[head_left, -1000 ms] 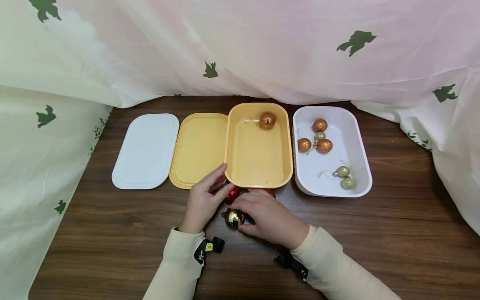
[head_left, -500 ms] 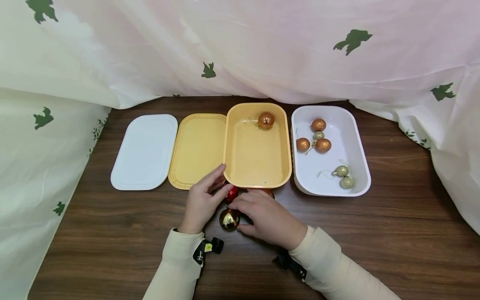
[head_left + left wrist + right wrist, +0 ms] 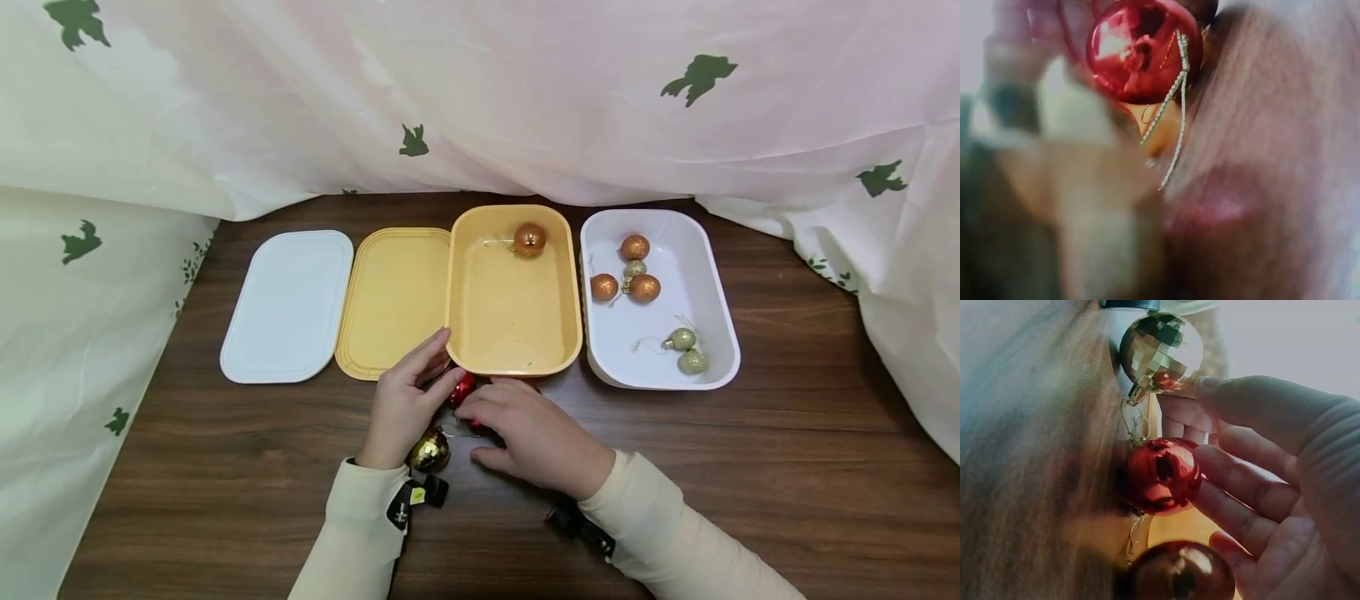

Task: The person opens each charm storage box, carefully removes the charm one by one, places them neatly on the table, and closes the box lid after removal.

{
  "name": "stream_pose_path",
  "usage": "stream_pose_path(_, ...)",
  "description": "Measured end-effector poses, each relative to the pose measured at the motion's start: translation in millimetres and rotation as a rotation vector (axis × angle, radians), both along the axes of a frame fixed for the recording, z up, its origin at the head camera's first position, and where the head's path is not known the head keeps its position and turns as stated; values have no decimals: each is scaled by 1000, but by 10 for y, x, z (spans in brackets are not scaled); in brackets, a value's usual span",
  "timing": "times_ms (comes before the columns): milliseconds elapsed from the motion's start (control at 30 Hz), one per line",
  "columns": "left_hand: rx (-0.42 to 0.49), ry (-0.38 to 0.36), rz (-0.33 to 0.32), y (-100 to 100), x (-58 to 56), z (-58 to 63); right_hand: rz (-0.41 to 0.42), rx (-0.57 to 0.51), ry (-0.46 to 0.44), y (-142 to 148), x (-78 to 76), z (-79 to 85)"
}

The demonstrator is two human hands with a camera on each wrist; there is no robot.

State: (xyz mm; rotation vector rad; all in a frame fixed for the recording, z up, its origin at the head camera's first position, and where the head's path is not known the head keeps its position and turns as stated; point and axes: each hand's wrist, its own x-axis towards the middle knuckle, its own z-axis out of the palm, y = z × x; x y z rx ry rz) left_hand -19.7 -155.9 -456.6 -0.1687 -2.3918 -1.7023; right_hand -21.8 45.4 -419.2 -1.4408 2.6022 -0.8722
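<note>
My left hand (image 3: 401,404) rests by the front left corner of the yellow box (image 3: 517,372), thumb apart from the fingers. Between thumb and right hand sits a shiny red bauble (image 3: 462,388). A faceted gold bauble (image 3: 431,451) lies beside my left wrist. My right hand (image 3: 536,437) arches over more baubles, its fingers loosely bent. In the right wrist view its fingertips are right at a red bauble (image 3: 1163,476); a brownish shiny bauble (image 3: 1182,575) lies below, partly cut off. The left wrist view has a red bauble (image 3: 1141,53) with a pale cord; blurred fingers hide much.
A copper bauble (image 3: 529,239) lies in the yellow box. The white box (image 3: 723,379) to the right holds several small glittery copper and gold baubles. A yellow lid (image 3: 393,304) and a white lid (image 3: 287,308) lie at left. A curtain (image 3: 480,100) hangs behind.
The faceted gold bauble has rolled left, from beside my right thumb to my left wrist, uncovering some red under the right hand. Both hands stay nearly in place.
</note>
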Motion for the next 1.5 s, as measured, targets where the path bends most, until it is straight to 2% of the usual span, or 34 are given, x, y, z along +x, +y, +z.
stream_pose_path(333, -1, -1, 2, -1, -9, 4, 12, -83, -41, 37, -23, 64)
stream_pose_path(767, -4, 12, 1, -1, -19, -31, -10, -329, -96, 107, -74, 146)
stream_pose_path(933, -6, 18, -3, -1, -19, -22, -21, -378, -105, 139, -113, 176)
stream_pose_path(1333, -6, 0, -3, 10, -13, -15, -146, -379, -80, 232, -172, 274)
stream_pose_path(1500, 0, -6, 0, 10, -5, -4, -230, -393, -110, 234, -208, 306)
